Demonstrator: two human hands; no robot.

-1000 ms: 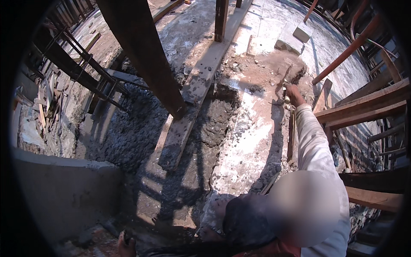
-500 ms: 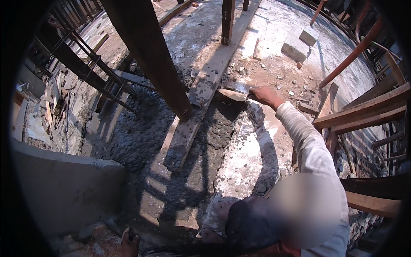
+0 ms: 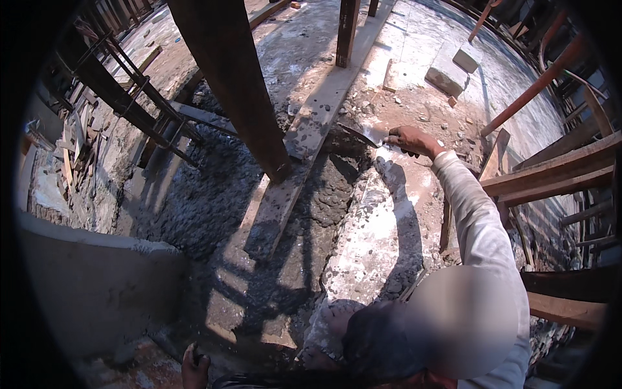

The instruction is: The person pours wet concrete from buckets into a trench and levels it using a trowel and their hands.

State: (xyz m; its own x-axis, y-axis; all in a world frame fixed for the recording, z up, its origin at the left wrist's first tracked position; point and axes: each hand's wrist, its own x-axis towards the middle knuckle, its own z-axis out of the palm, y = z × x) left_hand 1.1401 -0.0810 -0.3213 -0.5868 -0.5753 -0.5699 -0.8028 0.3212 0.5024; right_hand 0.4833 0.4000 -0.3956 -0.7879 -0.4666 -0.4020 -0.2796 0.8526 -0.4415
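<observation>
My right hand (image 3: 413, 141) is closed round the handle of a trowel (image 3: 358, 135), at the end of my outstretched, pale-sleeved arm. The thin blade, seen nearly edge-on, points left over the far end of the wet grey concrete (image 3: 334, 194), close to a mortar-spattered plank (image 3: 321, 104). At the lower edge, my left hand (image 3: 195, 367) shows only in part. Its fingers look curled, and what they hold, if anything, cannot be made out. A bare foot (image 3: 335, 316) rests on the pale, splashed strip (image 3: 366, 249) beside the concrete.
A thick dark post (image 3: 230, 84) stands on the plank, with tied steel bars (image 3: 146, 97) to its left. A low grey wall (image 3: 97, 285) borders the near left. Concrete blocks (image 3: 447, 81), a slanting reddish pole (image 3: 531, 87) and timber beams (image 3: 557, 165) lie right.
My right hand has moved slightly right and toward me with the trowel. The blade, earlier showing its broad pale face, has turned nearly edge-on. My left hand stays low at the edge.
</observation>
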